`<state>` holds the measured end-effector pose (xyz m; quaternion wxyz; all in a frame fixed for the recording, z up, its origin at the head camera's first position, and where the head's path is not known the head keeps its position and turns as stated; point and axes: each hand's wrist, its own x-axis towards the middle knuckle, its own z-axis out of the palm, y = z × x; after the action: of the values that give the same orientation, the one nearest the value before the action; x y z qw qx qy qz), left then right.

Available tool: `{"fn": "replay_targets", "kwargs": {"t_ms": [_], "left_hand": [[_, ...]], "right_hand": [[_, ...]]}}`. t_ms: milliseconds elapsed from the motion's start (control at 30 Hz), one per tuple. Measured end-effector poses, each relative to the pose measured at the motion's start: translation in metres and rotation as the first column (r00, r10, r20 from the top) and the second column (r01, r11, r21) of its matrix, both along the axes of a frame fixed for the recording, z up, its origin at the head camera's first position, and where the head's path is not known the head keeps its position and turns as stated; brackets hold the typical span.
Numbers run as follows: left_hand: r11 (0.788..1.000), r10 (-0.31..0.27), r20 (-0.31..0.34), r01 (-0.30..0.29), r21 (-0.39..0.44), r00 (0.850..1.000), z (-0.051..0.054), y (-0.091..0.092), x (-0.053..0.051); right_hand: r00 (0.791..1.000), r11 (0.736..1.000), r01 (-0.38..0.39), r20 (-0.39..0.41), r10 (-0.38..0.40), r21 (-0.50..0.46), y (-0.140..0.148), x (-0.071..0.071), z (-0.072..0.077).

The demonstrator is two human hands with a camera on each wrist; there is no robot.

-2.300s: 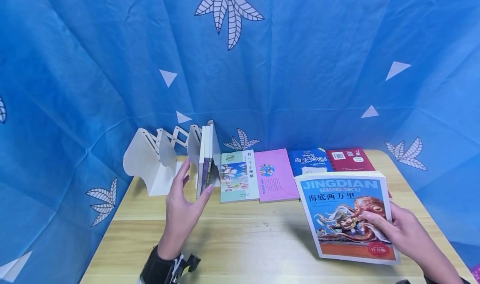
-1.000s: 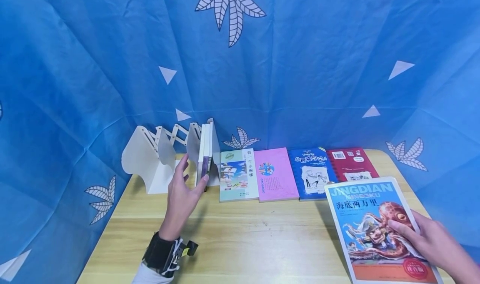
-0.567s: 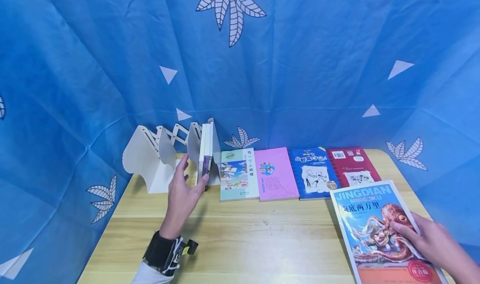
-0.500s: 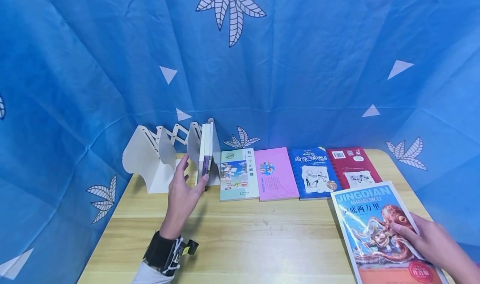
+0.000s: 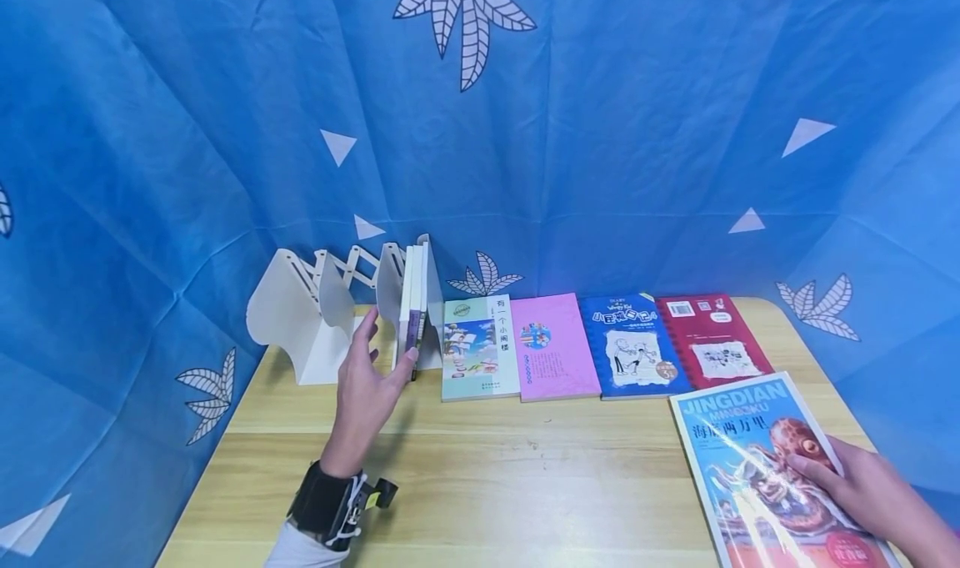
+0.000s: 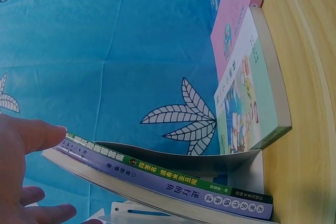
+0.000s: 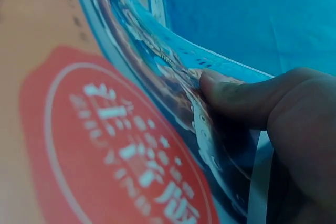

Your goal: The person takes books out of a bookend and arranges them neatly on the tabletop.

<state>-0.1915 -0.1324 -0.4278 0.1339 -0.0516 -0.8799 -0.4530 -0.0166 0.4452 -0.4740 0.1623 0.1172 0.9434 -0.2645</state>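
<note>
My right hand (image 5: 862, 480) grips a paperback with an octopus cover (image 5: 780, 468) by its right edge, low at the right side of the table. In the right wrist view the thumb (image 7: 236, 95) presses on its bent front cover. My left hand (image 5: 367, 389) is at the white bookend rack (image 5: 300, 326), fingers spread apart. Its thumb lies at the spines of two upright books, one with a purple spine (image 6: 157, 182) and one with a green and black spine (image 6: 168, 174). The other fingers extend left of these books, with a gap visible in the left wrist view.
A row of flat books runs right of the rack along the back: a pale green book (image 5: 480, 347), a pink book (image 5: 555, 347), a blue book (image 5: 633, 347) and a red book (image 5: 712, 339). Behind the wooden table (image 5: 525, 485) hangs a blue curtain (image 5: 637, 134).
The right hand has carried the octopus book rightward and toward me, uncovering the blue and red books. The left thumb has shifted slightly to the spines; lately that hand stays nearly still.
</note>
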Motion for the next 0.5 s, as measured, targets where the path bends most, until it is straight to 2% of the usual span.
{"fn": "replay_targets", "kwargs": {"t_ms": [100, 333, 500], "left_hand": [[1.000, 0.002, 0.000, -0.002, -0.004, 1.000, 0.000, 0.000, 0.000], [1.000, -0.004, 0.046, 0.003, 0.016, 0.999, 0.000, -0.001, 0.001], [1.000, -0.016, 0.060, 0.015, 0.018, 0.998, 0.000, 0.001, -0.001]], "right_hand": [[1.000, 0.999, 0.013, 0.023, -0.012, -0.044, 0.004, 0.001, -0.002], [0.998, 0.998, 0.018, 0.060, -0.015, -0.057, 0.012, 0.000, -0.007], [0.994, 0.996, 0.052, 0.100, -0.045, -0.070, 0.019, 0.002, -0.015]]}}
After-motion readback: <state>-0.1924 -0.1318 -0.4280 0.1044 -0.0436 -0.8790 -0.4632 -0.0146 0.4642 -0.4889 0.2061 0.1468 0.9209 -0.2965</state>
